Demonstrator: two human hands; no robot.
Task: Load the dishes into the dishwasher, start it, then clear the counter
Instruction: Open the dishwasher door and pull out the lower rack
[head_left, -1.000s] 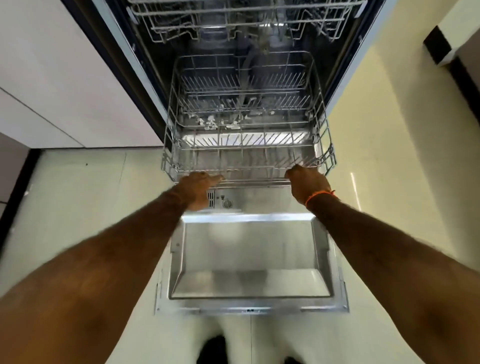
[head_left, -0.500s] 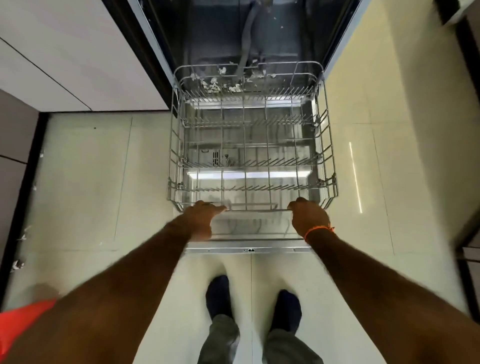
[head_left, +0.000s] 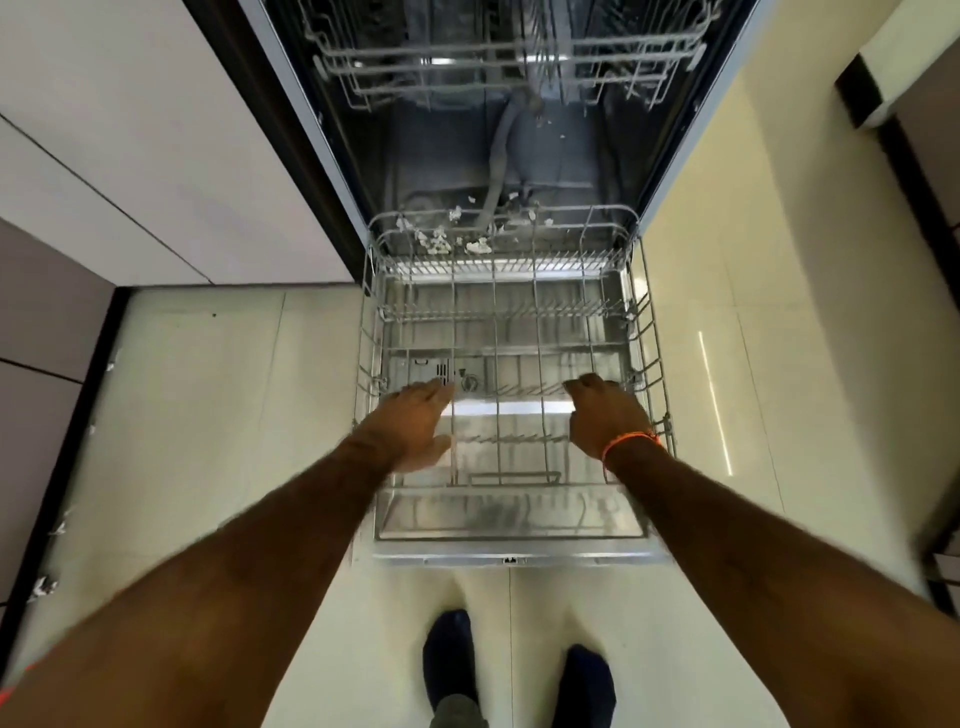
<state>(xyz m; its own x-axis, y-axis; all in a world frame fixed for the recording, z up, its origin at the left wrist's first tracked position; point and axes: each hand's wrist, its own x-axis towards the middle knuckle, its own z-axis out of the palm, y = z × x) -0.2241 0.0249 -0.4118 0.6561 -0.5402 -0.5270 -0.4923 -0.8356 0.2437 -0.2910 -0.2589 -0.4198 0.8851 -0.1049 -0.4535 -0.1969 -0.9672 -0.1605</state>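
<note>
The lower rack (head_left: 511, 364) of the dishwasher (head_left: 498, 171) stood drawn out over the lowered door (head_left: 511, 519), resting along the door's length with its rear edge at the mouth of the tub. The rack carried no dishes; none were visible anywhere in view, and the desk from which they must come lay outside the frame. The upper rack (head_left: 509, 57) sat inside the tub and likewise appeared bare. White scraps of debris (head_left: 441, 241) lay scattered at the rear rim of the lower rack and on the tub floor beyond it. The left hand (head_left: 415, 428) was held over the near left part of the rack, fingers extended and loosely spread, gripping nothing; whether it touched the wires could not be determined. The right hand (head_left: 605, 415), marked by an orange band (head_left: 628, 441) at the wrist, was positioned over the near right part, fingers curled downward, with no object held; contact with the rack was equally unclear. The person's feet (head_left: 519, 670) stood on the tiled floor (head_left: 208, 389) just before the door's edge. In the inspector's judgement, the step in hand was preparing the machine for loading, with loading itself not begun. The next move would call for turning to the desk, collecting dishes, and seating them between the tines of the lower rack.
</note>
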